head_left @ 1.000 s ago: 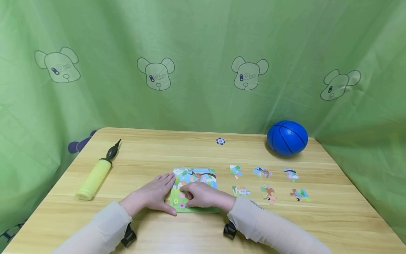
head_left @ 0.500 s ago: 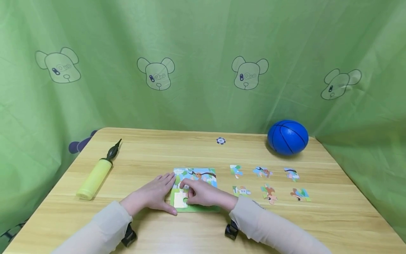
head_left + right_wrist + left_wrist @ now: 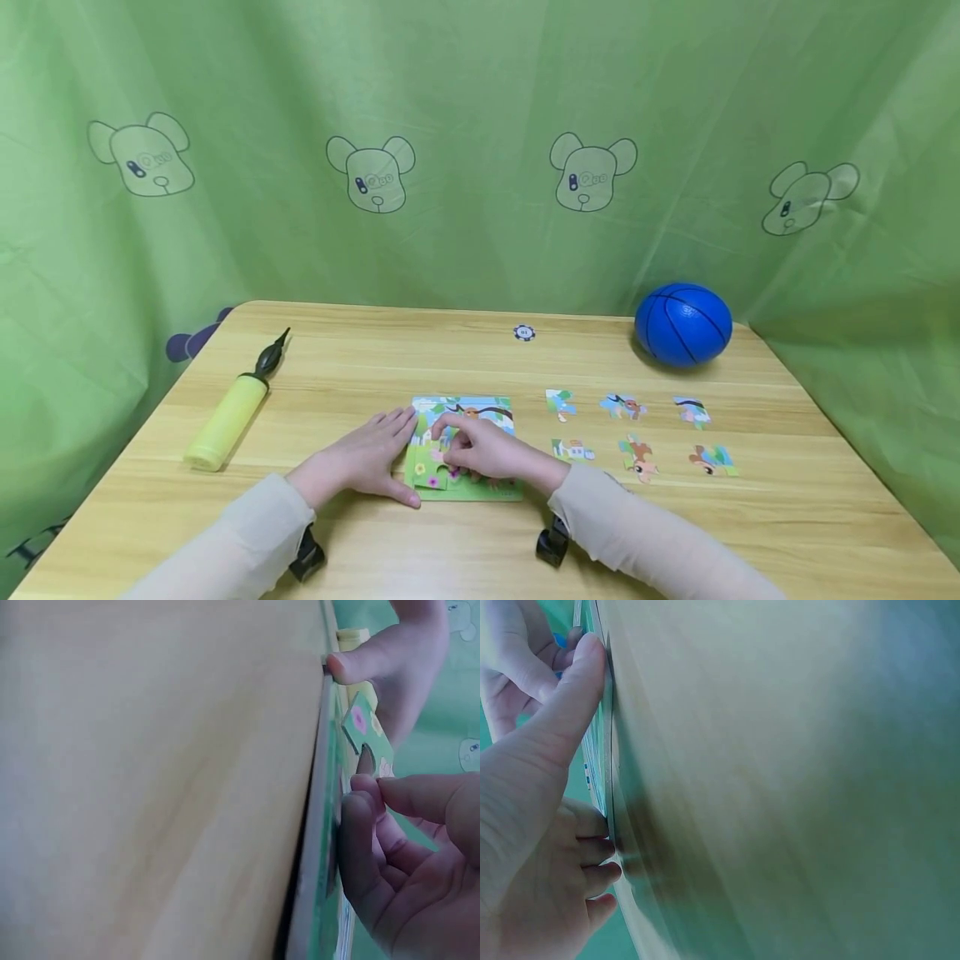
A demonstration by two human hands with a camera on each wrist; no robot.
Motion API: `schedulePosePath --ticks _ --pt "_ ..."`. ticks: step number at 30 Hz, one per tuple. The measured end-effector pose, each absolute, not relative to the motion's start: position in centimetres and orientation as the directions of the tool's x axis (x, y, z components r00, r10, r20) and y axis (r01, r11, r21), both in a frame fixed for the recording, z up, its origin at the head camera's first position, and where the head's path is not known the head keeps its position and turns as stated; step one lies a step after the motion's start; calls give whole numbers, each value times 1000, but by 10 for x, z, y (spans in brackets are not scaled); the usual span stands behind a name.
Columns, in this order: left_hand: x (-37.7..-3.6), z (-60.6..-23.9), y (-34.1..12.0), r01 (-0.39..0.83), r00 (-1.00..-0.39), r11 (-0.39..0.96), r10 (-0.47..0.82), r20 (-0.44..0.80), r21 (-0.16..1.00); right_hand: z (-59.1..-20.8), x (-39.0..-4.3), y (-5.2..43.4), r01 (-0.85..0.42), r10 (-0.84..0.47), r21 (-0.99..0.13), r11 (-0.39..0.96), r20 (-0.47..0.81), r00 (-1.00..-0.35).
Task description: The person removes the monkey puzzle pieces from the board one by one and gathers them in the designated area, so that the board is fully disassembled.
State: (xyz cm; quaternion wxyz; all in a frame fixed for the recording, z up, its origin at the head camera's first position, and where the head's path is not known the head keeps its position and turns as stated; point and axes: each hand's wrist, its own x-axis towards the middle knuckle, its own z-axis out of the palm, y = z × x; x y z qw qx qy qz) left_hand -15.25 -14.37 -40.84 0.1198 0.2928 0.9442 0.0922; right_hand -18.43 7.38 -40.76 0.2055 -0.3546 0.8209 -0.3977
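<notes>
Puzzle board (image 3: 480, 487) is braced by our flat left hand (image 3: 367, 461) while our right hand (image 3: 480, 452) pinches a corner piece (image 3: 367, 727) lifted from it, calling next for a clean lift.

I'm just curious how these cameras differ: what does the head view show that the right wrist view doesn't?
Only the head view shows the blue ball, the yellow pump, six loose pieces laid out right of the puzzle board, and both sleeves. Only the right wrist view shows, close up, the right hand pinching a green flowered piece tilted up off the board's edge. Both show the wooden table, the board, and the left hand touching the board's left side.
</notes>
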Motion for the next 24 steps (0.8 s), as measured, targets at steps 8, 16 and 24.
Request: schedulePosePath --ticks 8,16,24 --pt "-152 -408 -141 534 -797 808 579 -170 247 -401 -181 107 -247 -736 -885 394 -143 -662" --pt "-150 -406 -141 523 -802 814 570 -177 252 -391 -176 171 -145 -718 -890 431 -241 -653" --pt "-149 -406 -142 527 -802 813 572 -173 246 -386 -172 222 -126 -749 -887 444 -290 -596"
